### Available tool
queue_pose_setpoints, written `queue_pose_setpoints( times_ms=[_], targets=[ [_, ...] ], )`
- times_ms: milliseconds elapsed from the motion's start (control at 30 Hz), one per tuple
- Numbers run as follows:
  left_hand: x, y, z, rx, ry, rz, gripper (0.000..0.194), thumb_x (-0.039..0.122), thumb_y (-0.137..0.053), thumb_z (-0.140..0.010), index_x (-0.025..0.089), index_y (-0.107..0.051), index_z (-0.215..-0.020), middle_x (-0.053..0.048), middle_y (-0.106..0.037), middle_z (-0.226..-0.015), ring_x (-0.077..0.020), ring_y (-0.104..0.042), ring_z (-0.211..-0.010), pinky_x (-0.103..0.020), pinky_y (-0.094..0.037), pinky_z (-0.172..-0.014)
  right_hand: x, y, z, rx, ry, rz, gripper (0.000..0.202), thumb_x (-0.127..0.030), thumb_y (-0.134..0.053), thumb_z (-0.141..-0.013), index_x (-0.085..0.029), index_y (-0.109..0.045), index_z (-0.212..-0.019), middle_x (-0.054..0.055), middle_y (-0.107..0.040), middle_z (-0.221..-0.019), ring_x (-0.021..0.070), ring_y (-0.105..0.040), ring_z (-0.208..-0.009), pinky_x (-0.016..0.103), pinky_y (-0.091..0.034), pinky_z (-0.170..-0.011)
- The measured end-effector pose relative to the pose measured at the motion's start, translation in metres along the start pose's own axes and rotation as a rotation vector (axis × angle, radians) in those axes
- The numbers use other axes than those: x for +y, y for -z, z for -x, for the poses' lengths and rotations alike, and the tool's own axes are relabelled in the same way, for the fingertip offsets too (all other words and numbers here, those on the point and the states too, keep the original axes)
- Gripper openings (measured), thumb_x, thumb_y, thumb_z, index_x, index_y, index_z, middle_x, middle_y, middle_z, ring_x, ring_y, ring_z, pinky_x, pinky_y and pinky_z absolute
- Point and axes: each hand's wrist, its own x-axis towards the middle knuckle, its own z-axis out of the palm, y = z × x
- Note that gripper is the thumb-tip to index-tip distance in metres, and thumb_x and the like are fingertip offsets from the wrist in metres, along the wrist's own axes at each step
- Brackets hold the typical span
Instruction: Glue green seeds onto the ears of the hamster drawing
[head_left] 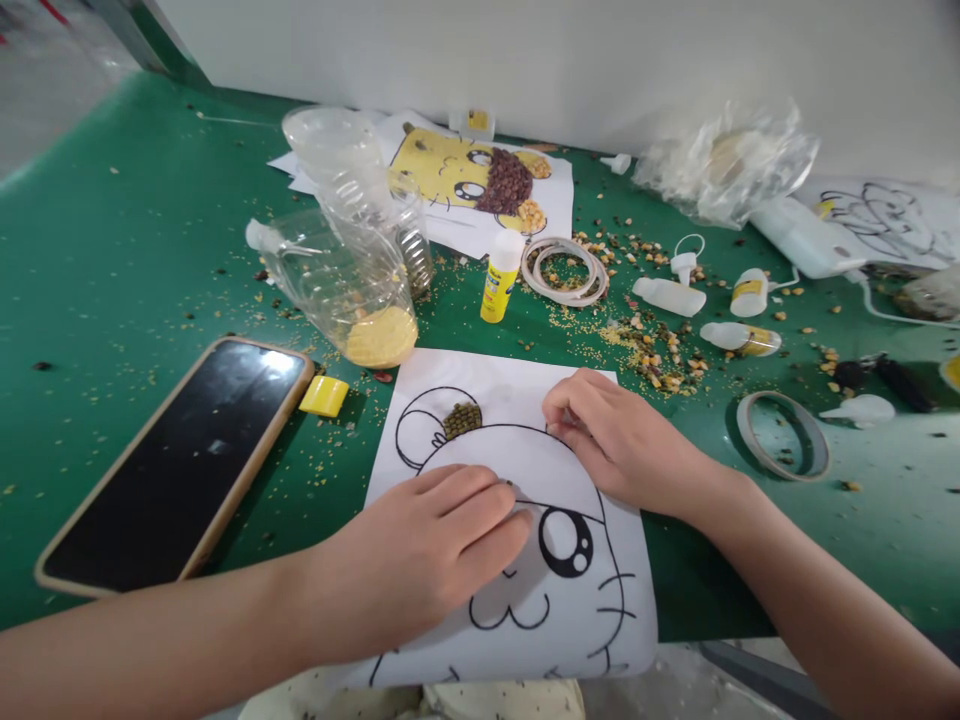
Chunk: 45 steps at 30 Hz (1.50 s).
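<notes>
A white sheet with a black-outlined cartoon animal face [570, 640] lies at the table's front edge. Small green beans, which look like mung beans [463, 420], cover part of the ear at upper left. My left hand [442, 555] rests over the face with its fingers curled together and hides one side of it. One dark bean-like speck shows at its fingertips; what lies under the fingers is hidden. Over the upper right of the drawing, my right hand [611, 435] has thumb and fingers pinched close to the paper, covering the other ear. Anything inside that pinch is hidden.
A phone [180, 470] and a yellow cap [324, 396] lie left. Behind are cut plastic bottles [337, 265], a glue stick [501, 280], tape rings [564, 272], a partly filled picture [442, 165] and scattered grains. Small glue bottles [670, 296] and a tape roll [784, 435] lie right.
</notes>
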Motion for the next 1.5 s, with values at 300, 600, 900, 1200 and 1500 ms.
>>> queue_pose_setpoints(
  times_ms=[300,600,900,1200,1500],
  targets=[
    [0.0,0.001,0.0,-0.007,-0.002,0.009,0.033,0.01,-0.029,-0.092,0.012,-0.059,-0.106,-0.007,-0.059,-0.1,-0.0199,-0.05,-0.094,-0.033,-0.045,-0.08,0.003,0.007,0.002,0.045,-0.02,0.04,0.019,-0.001,-0.039,-0.079,-0.02,-0.038,-0.083,0.003,-0.051,-0.079,0.0173,-0.043,-0.075,0.029,-0.033,-0.063],
    [0.001,0.0,0.0,-0.01,-0.002,0.004,0.034,0.01,-0.028,-0.092,0.012,-0.059,-0.105,-0.008,-0.06,-0.099,-0.02,-0.051,-0.091,-0.032,-0.046,-0.077,0.002,0.002,0.001,0.012,0.003,0.006,0.019,-0.001,-0.039,-0.078,-0.02,-0.037,-0.081,0.003,-0.049,-0.079,0.0157,-0.041,-0.072,0.028,-0.033,-0.062],
    [0.001,0.001,-0.001,-0.009,-0.003,0.004,0.034,0.011,-0.028,-0.092,0.013,-0.06,-0.105,-0.007,-0.06,-0.099,-0.0197,-0.05,-0.093,-0.032,-0.046,-0.079,0.0,0.002,0.001,-0.013,0.014,0.017,0.021,0.0,-0.037,-0.076,-0.02,-0.035,-0.08,0.003,-0.048,-0.078,0.0166,-0.041,-0.073,0.029,-0.033,-0.063],
    [0.0,0.0,0.0,-0.012,-0.01,0.0,0.033,0.01,-0.029,-0.091,0.012,-0.059,-0.106,-0.008,-0.059,-0.1,-0.0202,-0.05,-0.094,-0.032,-0.046,-0.078,0.014,0.008,0.001,0.059,-0.07,0.097,0.02,-0.001,-0.038,-0.076,-0.02,-0.034,-0.078,0.002,-0.046,-0.076,0.017,-0.041,-0.072,0.029,-0.032,-0.062],
    [0.0,0.003,-0.001,-0.032,-0.021,-0.013,0.03,0.01,-0.031,-0.09,0.012,-0.057,-0.106,-0.009,-0.059,-0.099,-0.0195,-0.051,-0.093,-0.032,-0.047,-0.076,0.018,0.018,0.004,0.059,-0.143,0.007,0.017,-0.004,-0.044,-0.077,-0.02,-0.04,-0.08,0.001,-0.049,-0.077,0.0142,-0.044,-0.07,0.025,-0.034,-0.062]
  ],
)
